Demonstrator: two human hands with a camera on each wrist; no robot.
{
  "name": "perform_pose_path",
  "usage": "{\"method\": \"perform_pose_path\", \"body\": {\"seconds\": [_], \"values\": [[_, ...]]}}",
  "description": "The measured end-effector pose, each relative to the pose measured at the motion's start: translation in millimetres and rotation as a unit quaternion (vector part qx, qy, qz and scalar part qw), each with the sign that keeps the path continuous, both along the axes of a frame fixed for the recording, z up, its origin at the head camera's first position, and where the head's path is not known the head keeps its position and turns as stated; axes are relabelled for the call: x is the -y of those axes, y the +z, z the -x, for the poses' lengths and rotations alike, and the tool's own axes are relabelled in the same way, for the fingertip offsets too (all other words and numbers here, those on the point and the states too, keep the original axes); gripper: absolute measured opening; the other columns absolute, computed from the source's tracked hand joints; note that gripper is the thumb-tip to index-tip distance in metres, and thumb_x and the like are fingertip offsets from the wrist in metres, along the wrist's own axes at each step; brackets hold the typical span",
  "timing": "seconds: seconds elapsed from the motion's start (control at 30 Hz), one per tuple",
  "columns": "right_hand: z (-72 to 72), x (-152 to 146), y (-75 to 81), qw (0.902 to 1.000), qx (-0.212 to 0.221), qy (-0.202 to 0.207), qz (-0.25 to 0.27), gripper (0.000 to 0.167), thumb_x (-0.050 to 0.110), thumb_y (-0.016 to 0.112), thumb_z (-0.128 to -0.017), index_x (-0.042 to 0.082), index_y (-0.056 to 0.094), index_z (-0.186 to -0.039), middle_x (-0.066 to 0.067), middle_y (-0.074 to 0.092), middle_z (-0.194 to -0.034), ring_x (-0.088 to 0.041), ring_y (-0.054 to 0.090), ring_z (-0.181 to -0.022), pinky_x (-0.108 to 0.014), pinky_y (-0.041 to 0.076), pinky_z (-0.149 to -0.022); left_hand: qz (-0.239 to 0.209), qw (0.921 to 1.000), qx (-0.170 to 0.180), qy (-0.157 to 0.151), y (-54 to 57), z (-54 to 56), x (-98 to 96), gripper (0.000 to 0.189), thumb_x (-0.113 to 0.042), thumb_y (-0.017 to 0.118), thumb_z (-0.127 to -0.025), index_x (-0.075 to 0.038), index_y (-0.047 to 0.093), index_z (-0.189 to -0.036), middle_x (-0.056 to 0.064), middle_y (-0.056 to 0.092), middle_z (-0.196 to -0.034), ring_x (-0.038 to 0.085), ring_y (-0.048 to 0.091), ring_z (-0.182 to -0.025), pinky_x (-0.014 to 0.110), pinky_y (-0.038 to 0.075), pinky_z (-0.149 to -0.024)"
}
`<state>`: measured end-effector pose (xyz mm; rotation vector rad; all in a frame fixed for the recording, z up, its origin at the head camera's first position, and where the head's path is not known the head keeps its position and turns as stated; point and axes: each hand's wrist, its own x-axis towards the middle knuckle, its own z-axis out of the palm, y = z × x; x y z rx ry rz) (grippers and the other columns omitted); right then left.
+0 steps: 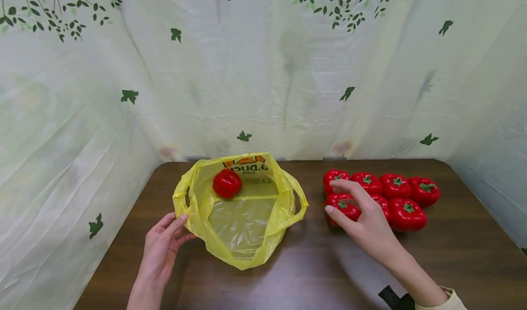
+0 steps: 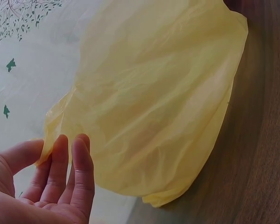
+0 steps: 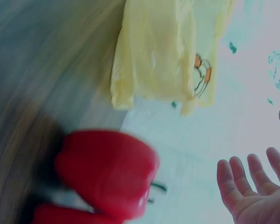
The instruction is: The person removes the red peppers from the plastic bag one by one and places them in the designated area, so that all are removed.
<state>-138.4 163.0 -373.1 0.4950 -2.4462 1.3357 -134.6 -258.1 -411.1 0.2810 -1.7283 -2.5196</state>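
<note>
A yellow plastic bag (image 1: 284, 209) stands with its mouth spread wide, and one red bell pepper (image 1: 227, 183) lies inside at the back left. My left hand (image 1: 162, 243) pinches the bag's left rim between thumb and fingers; the left wrist view shows the bag's outer wall (image 2: 154, 102) beside those fingers. To the right, several red bell peppers (image 1: 407, 214) sit in two rows. My right hand (image 1: 368, 216) hovers over the left end of the rows, thumb and fingers spread, holding nothing. In the right wrist view its palm is apart from the nearest bell pepper (image 3: 107, 170).
Everything stands on a dark wooden table (image 1: 321, 273). A pale curtain (image 1: 263, 72) with leaf prints rises behind its back edge and along both sides. Black tape (image 1: 389, 296) marks the table by my right forearm.
</note>
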Motion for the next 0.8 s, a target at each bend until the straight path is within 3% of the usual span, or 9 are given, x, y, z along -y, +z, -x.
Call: {"method": "perform_pose_path", "body": {"seconds": [0.27, 0.4, 0.5, 0.8], "values": [[6.7, 35.4, 5.5, 0.9955, 0.002, 0.09, 0.03, 0.049, 0.017, 0.077, -0.087, 0.026, 0.056, -0.13, 0.011, 0.056, -0.127, -0.013, 0.055, -0.115, -0.037, 0.053, -0.091, -0.004, 1.0, -0.004, -0.002, 2.4, 1.4, -1.3, 0.008, -0.009, 0.064, -0.097, -0.008, 0.071, -0.1, 0.002, 0.072, -0.094, 0.016, 0.07, -0.08, 0.033, 0.059, -0.07], [14.5, 54.0, 10.3, 0.9927, 0.022, 0.115, 0.03, 0.048, 0.019, 0.077, -0.088, 0.028, 0.055, -0.13, 0.012, 0.056, -0.126, -0.016, 0.057, -0.112, -0.04, 0.054, -0.089, -0.005, 1.0, -0.002, -0.003, 3.0, 1.8, -2.1, 0.008, -0.01, 0.064, -0.096, -0.009, 0.071, -0.1, 0.002, 0.072, -0.095, 0.015, 0.07, -0.08, 0.033, 0.059, -0.07], [21.7, 68.3, 14.9, 0.9907, 0.038, 0.128, 0.024, 0.048, 0.021, 0.076, -0.088, 0.026, 0.056, -0.131, 0.011, 0.056, -0.126, -0.017, 0.056, -0.11, -0.043, 0.054, -0.088, -0.006, 1.0, -0.003, -0.003, 2.2, 2.1, -2.5, 0.007, -0.01, 0.065, -0.096, -0.009, 0.071, -0.1, 0.001, 0.072, -0.094, 0.015, 0.07, -0.08, 0.033, 0.059, -0.07], [51.5, 109.9, 26.6, 0.9833, 0.069, 0.165, -0.034, 0.043, 0.025, 0.071, -0.091, 0.021, 0.057, -0.131, 0.012, 0.056, -0.125, -0.009, 0.054, -0.11, -0.036, 0.051, -0.091, -0.01, 0.9999, -0.008, -0.003, 0.4, 2.4, -3.2, 0.007, -0.009, 0.065, -0.096, -0.009, 0.071, -0.099, 0.002, 0.072, -0.092, 0.015, 0.07, -0.08, 0.032, 0.059, -0.067]]}}
